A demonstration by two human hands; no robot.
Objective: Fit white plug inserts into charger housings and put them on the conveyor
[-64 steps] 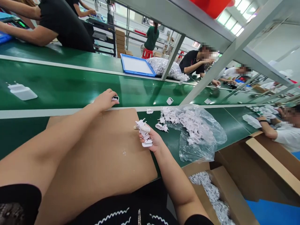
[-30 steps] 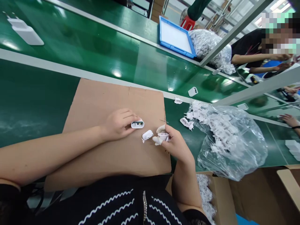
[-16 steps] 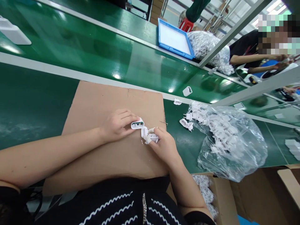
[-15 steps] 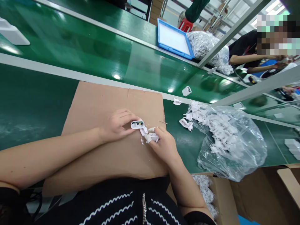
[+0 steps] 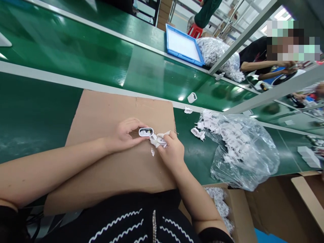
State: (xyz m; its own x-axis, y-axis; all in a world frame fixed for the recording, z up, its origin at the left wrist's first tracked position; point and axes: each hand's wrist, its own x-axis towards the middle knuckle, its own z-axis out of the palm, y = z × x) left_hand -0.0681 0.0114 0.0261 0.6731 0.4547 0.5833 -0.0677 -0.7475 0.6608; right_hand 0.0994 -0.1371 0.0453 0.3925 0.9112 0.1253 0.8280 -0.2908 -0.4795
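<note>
My left hand (image 5: 128, 133) grips a white charger housing (image 5: 146, 132) between thumb and fingers; its open end faces me and shows circuit parts inside. Close beside it, my right hand (image 5: 172, 148) is closed on a white plug piece (image 5: 161, 141), with white coverings on the thumb and forefinger tips. The two pieces meet or nearly meet; I cannot tell if they touch. Below them a small clear scrap (image 5: 152, 152) lies on the cardboard sheet (image 5: 113, 104) under both hands.
At the right, a clear plastic bag (image 5: 263, 168) spills white plug pieces (image 5: 235, 138). Another housing (image 5: 192, 97) stands on the green belt (image 5: 101, 57). Beyond are a blue tray (image 5: 184, 44), a full bag (image 5: 217, 50) and a co-worker's arms (image 5: 260, 64). Below right is a cardboard box (image 5: 273, 206).
The view has shifted slightly, with the scene sliding left. My right fingers have curled more over the plug piece, and the housing has turned a little more level.
</note>
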